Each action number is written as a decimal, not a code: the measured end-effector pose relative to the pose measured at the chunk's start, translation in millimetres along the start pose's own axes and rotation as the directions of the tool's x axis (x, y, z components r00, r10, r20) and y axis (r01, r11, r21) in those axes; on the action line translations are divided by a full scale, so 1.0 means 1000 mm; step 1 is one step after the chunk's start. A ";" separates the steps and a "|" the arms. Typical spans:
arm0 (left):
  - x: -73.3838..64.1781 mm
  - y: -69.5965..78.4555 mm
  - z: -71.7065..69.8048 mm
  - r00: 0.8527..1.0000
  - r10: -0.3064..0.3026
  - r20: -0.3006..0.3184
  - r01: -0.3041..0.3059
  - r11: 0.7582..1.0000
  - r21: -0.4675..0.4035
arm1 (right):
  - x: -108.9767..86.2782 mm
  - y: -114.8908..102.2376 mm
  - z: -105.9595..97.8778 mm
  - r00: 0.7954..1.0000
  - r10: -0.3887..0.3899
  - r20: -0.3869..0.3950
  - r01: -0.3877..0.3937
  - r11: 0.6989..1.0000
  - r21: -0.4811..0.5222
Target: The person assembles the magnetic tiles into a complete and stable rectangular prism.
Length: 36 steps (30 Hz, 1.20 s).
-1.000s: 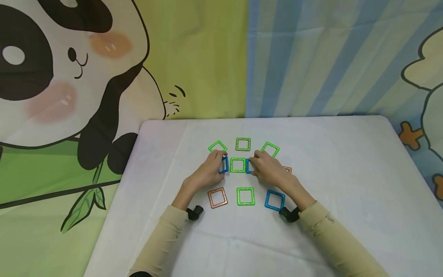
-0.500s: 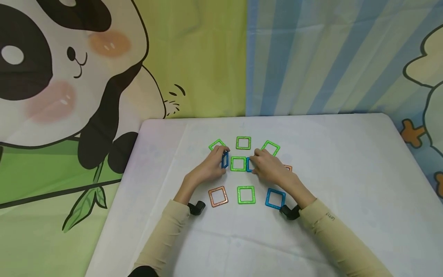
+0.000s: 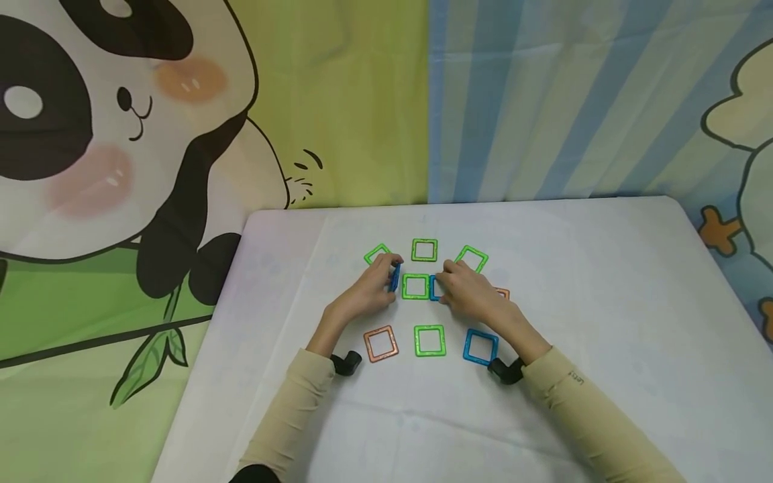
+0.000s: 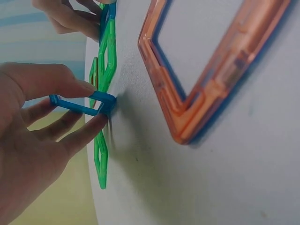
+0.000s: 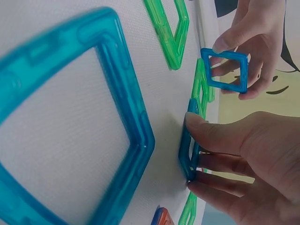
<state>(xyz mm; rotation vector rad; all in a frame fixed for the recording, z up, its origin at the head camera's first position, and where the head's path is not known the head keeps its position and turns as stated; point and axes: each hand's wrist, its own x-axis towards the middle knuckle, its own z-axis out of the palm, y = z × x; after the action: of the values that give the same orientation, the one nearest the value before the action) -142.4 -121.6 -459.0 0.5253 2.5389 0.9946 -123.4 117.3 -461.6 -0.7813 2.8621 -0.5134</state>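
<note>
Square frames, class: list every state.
Blue frame in left hand: pinched, roughly upright
Blue frame in right hand: pinched, roughly flat
Middle green: flat
Near orange: flat
Near green: flat
Near blue: flat
Far left green: partly covered
Far middle green: flat
Far right green: partly covered
Right orange: mostly hidden

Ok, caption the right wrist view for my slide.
Left hand holding a tilted blue frame, right hand gripping a second blue frame beside a green frame.
</note>
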 end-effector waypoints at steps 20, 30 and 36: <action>0.000 0.002 0.003 1.000 0.012 0.004 -0.012 1.000 -0.010 | 0.000 0.000 -0.001 1.000 0.011 0.025 -0.011 1.000 0.000; 0.003 0.005 0.006 1.000 0.024 0.007 -0.024 0.999 -0.033 | 0.002 0.001 0.002 0.999 0.012 0.031 -0.012 1.000 -0.008; 0.002 -0.001 0.009 1.000 -0.018 -0.025 0.015 0.993 -0.115 | 0.001 0.001 0.001 1.000 0.014 0.017 -0.014 1.000 -0.016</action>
<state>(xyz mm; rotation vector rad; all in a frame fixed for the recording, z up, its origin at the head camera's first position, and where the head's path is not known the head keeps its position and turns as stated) -139.8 -116.2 -465.9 0.4605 2.4860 1.1395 -124.3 117.3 -463.1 -0.7634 2.8570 -0.4808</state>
